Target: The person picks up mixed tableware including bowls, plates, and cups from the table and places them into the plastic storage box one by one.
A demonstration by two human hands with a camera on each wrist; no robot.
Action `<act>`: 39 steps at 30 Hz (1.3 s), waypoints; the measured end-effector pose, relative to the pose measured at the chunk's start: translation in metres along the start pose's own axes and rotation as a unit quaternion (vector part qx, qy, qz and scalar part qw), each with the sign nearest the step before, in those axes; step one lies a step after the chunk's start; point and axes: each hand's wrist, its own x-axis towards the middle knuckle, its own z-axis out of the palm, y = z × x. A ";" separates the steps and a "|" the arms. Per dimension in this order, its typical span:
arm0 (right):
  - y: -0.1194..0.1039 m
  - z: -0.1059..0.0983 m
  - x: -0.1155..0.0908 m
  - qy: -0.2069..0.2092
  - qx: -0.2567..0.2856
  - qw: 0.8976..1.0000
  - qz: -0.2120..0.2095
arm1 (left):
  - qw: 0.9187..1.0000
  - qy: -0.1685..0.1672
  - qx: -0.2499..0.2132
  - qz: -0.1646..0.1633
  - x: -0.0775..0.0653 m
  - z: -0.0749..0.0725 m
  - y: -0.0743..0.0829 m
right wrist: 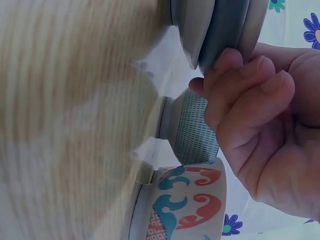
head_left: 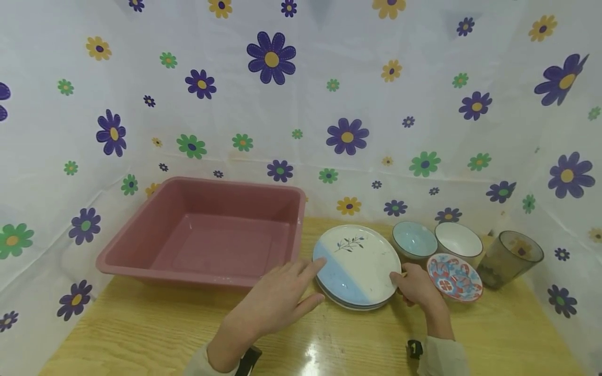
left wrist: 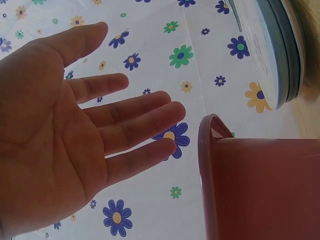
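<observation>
A stack of round plates (head_left: pixel 362 261) stands on the wooden table; the top one is cream and light blue with a leafy sprig. At the stack's right edge my right hand (head_left: pixel 416 286) pinches the rim, thumb on top and curled fingers underneath. In the right wrist view, its fingertips (right wrist: pixel 252 66) lie against the undersides of the stacked plates (right wrist: pixel 225 30). My left hand (head_left: pixel 277 298), fingers extended and thumb apart, hovers by the stack's left side, near the pink basin (head_left: pixel 301 230). Nothing lies in its palm (left wrist: pixel 55 135) in the left wrist view.
Right of the plates stand a light blue bowl (head_left: pixel 414 239), a white bowl (head_left: pixel 458 239), a red-and-blue patterned bowl (head_left: pixel 453 277) and a dark see-through cup (head_left: pixel 510 261). A flower-print curtain (head_left: pixel 310 104) closes off the back and sides of the table (head_left: pixel 155 324).
</observation>
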 end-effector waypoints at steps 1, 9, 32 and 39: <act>0.001 0.000 0.000 0.001 -0.002 1.000 -0.002 | 1.000 -0.001 -0.001 0.000 0.000 0.000 0.000; 0.002 0.001 0.002 -0.001 -0.003 1.000 -0.013 | 1.000 -0.005 -0.002 0.000 0.000 0.002 0.000; 0.000 0.000 -0.003 -0.013 0.045 0.999 -0.027 | 1.000 -0.005 -0.008 -0.009 -0.001 0.006 -0.001; -0.001 0.000 -0.003 -0.014 0.042 0.999 -0.026 | 1.000 0.000 -0.013 -0.013 -0.001 0.004 -0.001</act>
